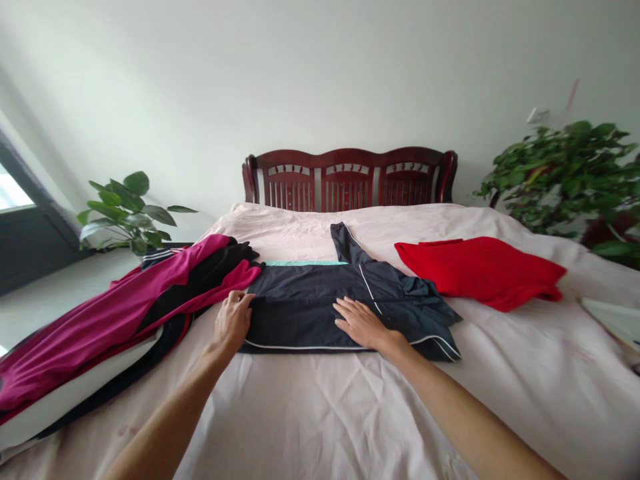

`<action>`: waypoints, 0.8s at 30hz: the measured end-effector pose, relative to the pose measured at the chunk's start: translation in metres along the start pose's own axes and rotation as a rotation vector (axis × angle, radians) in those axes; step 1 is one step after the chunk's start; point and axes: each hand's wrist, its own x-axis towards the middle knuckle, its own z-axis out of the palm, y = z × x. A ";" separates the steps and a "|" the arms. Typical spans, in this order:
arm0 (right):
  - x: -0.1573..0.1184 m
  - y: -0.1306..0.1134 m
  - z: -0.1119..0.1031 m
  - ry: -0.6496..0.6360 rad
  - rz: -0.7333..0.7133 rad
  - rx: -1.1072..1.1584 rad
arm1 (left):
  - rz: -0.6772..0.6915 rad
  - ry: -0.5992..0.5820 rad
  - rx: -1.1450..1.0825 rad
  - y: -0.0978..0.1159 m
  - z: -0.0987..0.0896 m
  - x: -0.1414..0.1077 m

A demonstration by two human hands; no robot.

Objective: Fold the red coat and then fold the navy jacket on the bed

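Note:
A dark navy jacket point(300, 313) with white piping lies on the bed in front of me, partly folded, one sleeve point(350, 243) pointing toward the headboard. A strip of light turquoise cloth point(305, 263) shows along its far edge. At the jacket's left edge, my left hand point(233, 323) has its fingers bent and closed on the fabric; its fingertips are partly hidden. My right hand point(361, 324) rests flat on the middle of the jacket, fingers stretched out, beside a white stripe.
Pink, black and white garments point(150, 293) are heaped on the left. A folded red garment point(483, 270) lies to the right on the pale bedsheet point(310, 413). Behind stands a dark wooden headboard point(345, 157), with leafy plants point(125, 207) on both sides.

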 end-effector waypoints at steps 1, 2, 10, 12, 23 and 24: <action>-0.001 0.002 0.002 0.007 0.001 0.000 | 0.010 0.024 -0.007 0.001 -0.002 0.002; -0.001 0.004 0.003 0.013 0.003 -0.001 | 0.015 0.040 -0.012 0.001 -0.002 0.004; 0.005 -0.015 -0.005 0.077 0.039 -0.046 | 0.004 -0.084 0.059 -0.004 0.010 0.004; 0.012 -0.026 -0.004 0.106 0.010 -0.043 | 0.025 -0.067 0.082 0.003 0.008 0.006; 0.004 -0.025 0.022 0.100 -0.059 -0.086 | 0.283 -0.100 0.195 0.016 0.048 0.000; -0.003 -0.015 0.022 0.119 -0.056 -0.102 | 0.296 -0.091 0.204 0.013 0.050 0.000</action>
